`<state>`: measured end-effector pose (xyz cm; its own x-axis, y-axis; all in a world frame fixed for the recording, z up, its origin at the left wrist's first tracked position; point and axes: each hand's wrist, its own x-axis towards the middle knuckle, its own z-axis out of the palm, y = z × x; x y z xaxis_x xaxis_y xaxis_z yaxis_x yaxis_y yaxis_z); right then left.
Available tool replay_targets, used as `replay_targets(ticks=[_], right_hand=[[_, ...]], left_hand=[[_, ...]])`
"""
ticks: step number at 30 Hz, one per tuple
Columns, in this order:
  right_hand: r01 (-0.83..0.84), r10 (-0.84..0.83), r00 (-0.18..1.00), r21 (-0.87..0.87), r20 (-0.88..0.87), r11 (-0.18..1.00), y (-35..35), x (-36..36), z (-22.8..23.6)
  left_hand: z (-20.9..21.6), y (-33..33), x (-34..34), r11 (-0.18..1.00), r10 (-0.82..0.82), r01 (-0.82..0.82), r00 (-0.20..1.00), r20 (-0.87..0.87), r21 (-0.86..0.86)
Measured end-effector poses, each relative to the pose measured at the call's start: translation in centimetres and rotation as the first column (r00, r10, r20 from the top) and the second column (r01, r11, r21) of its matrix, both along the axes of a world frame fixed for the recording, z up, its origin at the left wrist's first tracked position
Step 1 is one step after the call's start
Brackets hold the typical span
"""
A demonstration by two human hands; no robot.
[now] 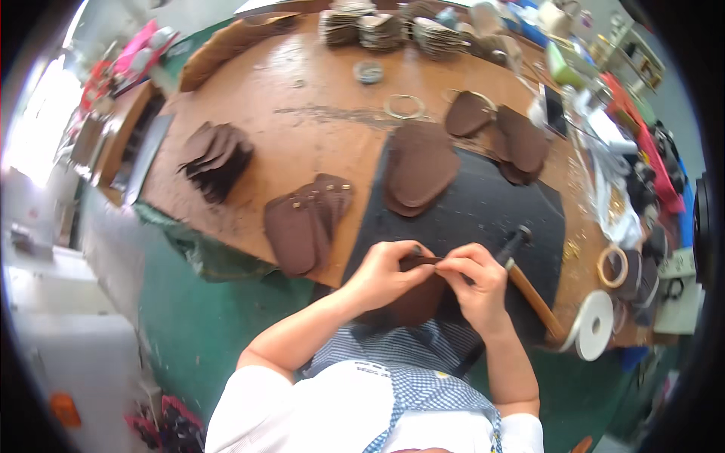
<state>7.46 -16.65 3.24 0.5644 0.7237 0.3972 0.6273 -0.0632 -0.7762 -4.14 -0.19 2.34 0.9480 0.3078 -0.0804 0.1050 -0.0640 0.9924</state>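
My left hand (383, 275) is closed on a dark brown leather piece (419, 303), thumb and fingers pinching its upper edge. My right hand (478, 285) pinches the same edge from the other side, fingertips close to the left thumb. Whether a small part sits between those fingertips is too small to tell. The piece hangs down at the near edge of a black work mat (495, 200). A hammer with a wooden handle (538, 303) lies just right of my right hand. Beyond my hands, larger rounded brown leather pieces (420, 170) overlap on the mat.
Fanned leather pieces with small metal fittings (300, 230) lie left of the mat, and a dark leather stack (217, 160) farther left. More cut pieces (521, 143) rest at the back right. A white spool (595, 325) and a tape roll (612, 267) crowd the right edge.
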Motion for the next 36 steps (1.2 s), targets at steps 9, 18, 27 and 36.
replay_targets(ticks=[9, 18, 27, 36], right_hand=[[0.000, 0.000, 1.000, 0.026, -0.018, 1.000, 0.7, -0.3, -0.6], [-0.035, 0.034, 0.992, 0.006, 0.121, 0.999, -0.2, 0.7, -0.4], [-0.053, 0.060, 0.984, 0.042, -0.166, 0.998, -0.2, 0.1, -0.8], [-0.172, 0.164, 0.964, -0.019, -0.208, 0.985, -0.9, 1.4, 0.2]], left_hand=[[0.3, 0.5, -0.7, 0.999, 0.038, -0.036, 0.995, -0.094, 0.025], [1.0, -0.7, 0.1, 0.904, -0.008, -0.037, 0.995, 0.102, 0.426], [1.8, -1.1, 0.3, 0.914, 0.015, -0.039, 0.998, 0.062, 0.404], [1.2, -1.2, 0.2, 0.969, 0.078, -0.077, 0.997, 0.002, 0.236]])
